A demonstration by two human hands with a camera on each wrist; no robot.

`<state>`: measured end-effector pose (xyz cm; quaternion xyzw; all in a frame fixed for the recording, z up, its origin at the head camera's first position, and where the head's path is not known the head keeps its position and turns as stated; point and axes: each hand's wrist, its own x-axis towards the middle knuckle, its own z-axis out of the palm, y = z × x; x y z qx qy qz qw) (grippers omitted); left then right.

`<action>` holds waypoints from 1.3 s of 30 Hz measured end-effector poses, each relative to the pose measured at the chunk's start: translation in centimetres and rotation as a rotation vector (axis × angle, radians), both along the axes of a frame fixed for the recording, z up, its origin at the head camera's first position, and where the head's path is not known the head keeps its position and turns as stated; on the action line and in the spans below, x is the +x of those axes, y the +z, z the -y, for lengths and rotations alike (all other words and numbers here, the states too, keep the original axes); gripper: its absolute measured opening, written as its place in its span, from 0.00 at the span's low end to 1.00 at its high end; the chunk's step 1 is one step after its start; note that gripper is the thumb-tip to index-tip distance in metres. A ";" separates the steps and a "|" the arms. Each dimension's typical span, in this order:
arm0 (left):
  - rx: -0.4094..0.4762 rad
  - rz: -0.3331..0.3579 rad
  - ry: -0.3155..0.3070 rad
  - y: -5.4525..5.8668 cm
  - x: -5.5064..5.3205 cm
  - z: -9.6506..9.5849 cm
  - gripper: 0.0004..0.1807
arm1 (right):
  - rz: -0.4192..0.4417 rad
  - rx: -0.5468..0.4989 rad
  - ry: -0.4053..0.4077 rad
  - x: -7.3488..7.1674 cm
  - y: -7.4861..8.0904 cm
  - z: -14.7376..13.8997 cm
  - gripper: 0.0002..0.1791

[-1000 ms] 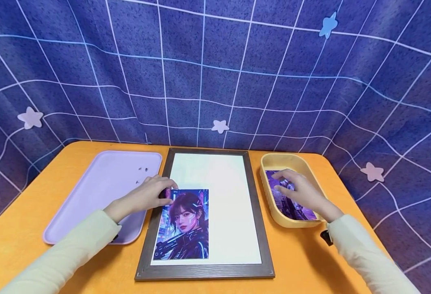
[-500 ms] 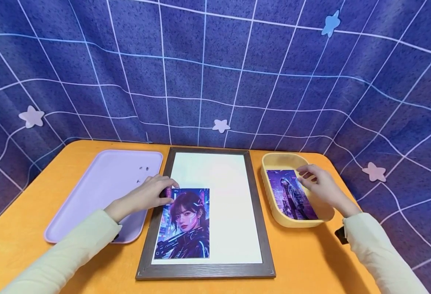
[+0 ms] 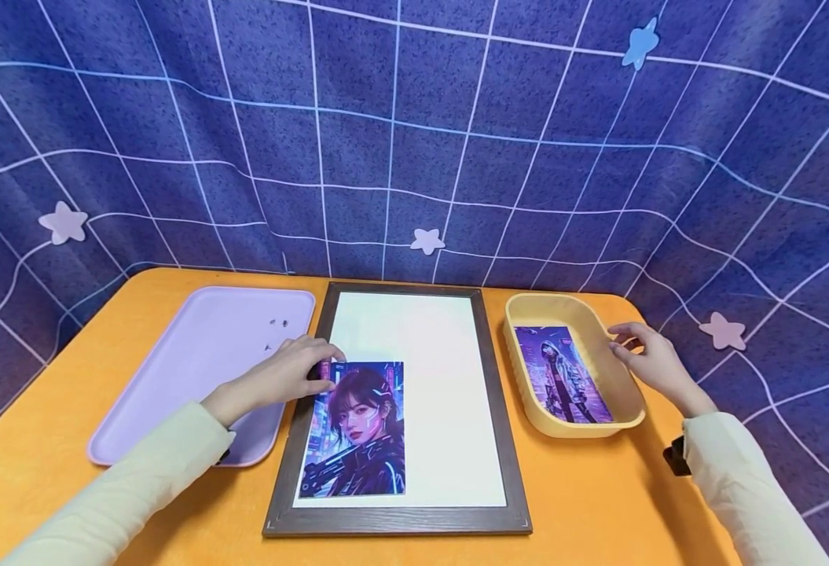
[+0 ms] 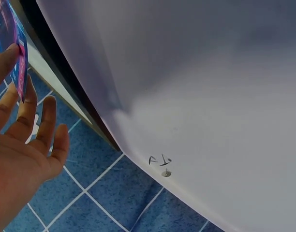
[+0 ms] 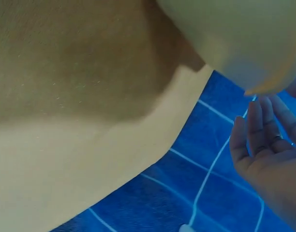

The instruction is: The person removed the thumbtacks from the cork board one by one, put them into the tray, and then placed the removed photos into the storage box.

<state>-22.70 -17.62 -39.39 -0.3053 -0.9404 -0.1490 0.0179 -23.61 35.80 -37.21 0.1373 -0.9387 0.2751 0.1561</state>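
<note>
In the head view my left hand (image 3: 288, 376) pinches the upper left edge of a picture card (image 3: 357, 440) showing a dark-haired figure with a rifle. The card overlaps the lower left of a white board (image 3: 449, 393) in a dark frame. The left wrist view has the thumb (image 4: 7, 62) on one face of the card (image 4: 21, 67) and fingers at the other. My right hand (image 3: 658, 363) is beside the right rim of a yellow basket (image 3: 608, 354), fingers loosely bent and holding nothing. Inside the basket lies another picture card (image 3: 559, 373) with a hooded figure.
Left of the frame is a lilac tray (image 3: 195, 369), and several thumbtacks (image 4: 166, 173) lie in it. Everything stands on an orange table (image 3: 577, 487). A blue gridded curtain (image 3: 414, 157) with star shapes hangs behind and at the sides.
My right hand has moved right from over the basket to its right rim, uncovering the hooded-figure card. The left hand and its card have stayed in place.
</note>
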 end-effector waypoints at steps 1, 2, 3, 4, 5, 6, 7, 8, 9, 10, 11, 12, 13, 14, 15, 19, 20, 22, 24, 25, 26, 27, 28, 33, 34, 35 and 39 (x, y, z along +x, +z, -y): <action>0.000 0.000 -0.001 0.0 0.0 0.0 0.20 | 0.014 -0.010 -0.004 0.0 -0.1 -0.3 0.13; 0.000 0.001 -0.002 0.0 0.0 0.0 0.20 | 0.032 -0.022 -0.009 0.0 -0.2 -0.5 0.13; -0.001 0.002 -0.004 0.0 0.0 0.0 0.20 | 0.059 -0.037 -0.011 -0.1 -0.3 -0.8 0.14; -0.001 0.003 -0.005 0.0 0.0 0.0 0.20 | 0.098 -0.053 -0.014 -0.1 -0.4 -1.1 0.15; -0.001 0.005 -0.005 0.0 0.0 0.0 0.20 | 0.135 -0.071 -0.013 -0.1 -0.5 -1.3 0.16; 0.000 0.007 -0.006 0.0 0.0 0.0 0.20 | 0.171 -0.091 -0.010 -0.2 -0.6 -1.6 0.17; 0.001 0.008 -0.006 0.0 -0.1 0.1 0.20 | 0.209 -0.109 -0.008 -0.2 -0.7 -1.8 0.18; 0.002 0.009 -0.005 0.0 -0.1 0.1 0.20 | 0.246 -0.129 -0.005 -0.2 -0.8 -1.9 0.19; 0.003 0.009 -0.004 0.0 -0.1 0.1 0.20 | 0.283 -0.150 -0.002 -0.2 -0.8 -2.1 0.20; 0.004 0.009 -0.006 0.0 -0.1 0.1 0.20 | 0.317 -0.172 0.002 -0.1 -0.8 -2.2 0.21; 0.006 0.009 -0.006 0.0 -0.2 0.1 0.20 | 0.341 -0.201 0.008 -0.1 -0.8 -2.3 0.22; 0.008 0.011 -0.007 0.0 -0.2 0.2 0.20 | 0.373 -0.233 0.012 -0.1 -0.9 -2.4 0.22; 0.010 0.014 -0.006 0.0 -0.2 0.2 0.20 | 0.407 -0.266 0.018 -0.1 -0.9 -2.5 0.23; 0.014 0.017 -0.006 0.1 -0.2 0.2 0.19 | 0.439 -0.298 0.024 0.0 -1.0 -2.6 0.23; 0.017 0.021 -0.006 0.1 -0.2 0.2 0.19 | 0.470 -0.332 0.033 0.0 -1.1 -2.7 0.24; 0.037 0.040 -0.010 0.2 -0.4 0.3 0.15 | 0.567 -0.443 0.045 0.0 -1.4 -3.0 0.25; 0.045 0.044 -0.013 0.2 -0.4 0.3 0.14 | 0.579 -0.464 0.044 0.0 -1.5 -3.0 0.25; 0.061 0.052 -0.017 0.3 -0.4 0.3 0.12 | 0.593 -0.501 0.039 0.1 -1.5 -3.1 0.24; 0.082 0.063 -0.020 0.4 -0.5 0.3 0.10 | 0.603 -0.533 0.044 0.1 -1.6 -3.1 0.23; 0.091 0.066 -0.022 0.5 -0.5 0.3 0.09 | 0.606 -0.546 0.047 0.1 -1.6 -3.1 0.22; 0.099 0.067 -0.023 0.5 -0.5 0.3 0.09 | 0.610 -0.559 0.051 0.1 -1.6 -3.1 0.21; 0.105 0.070 -0.022 0.6 -0.6 0.3 0.08 | 0.613 -0.571 0.054 0.1 -1.6 -3.1 0.20; 0.109 0.072 -0.023 0.6 -0.6 0.2 0.08 | 0.616 -0.584 0.057 0.1 -1.6 -3.1 0.20; 0.123 0.079 -0.026 0.8 -0.7 0.1 0.08 | 0.619 -0.638 0.070 0.1 -1.8 -3.1 0.15; 0.126 0.079 -0.028 0.8 -0.8 0.1 0.08 | 0.618 -0.647 0.073 0.1 -1.8 -3.1 0.14; 0.128 0.078 -0.030 0.8 -0.8 0.0 0.08 | 0.617 -0.656 0.076 0.1 -1.8 -3.1 0.13; 0.144 0.055 -0.043 1.0 -1.0 -0.2 0.07 | 0.618 -0.689 0.089 0.2 -1.8 -3.1 0.12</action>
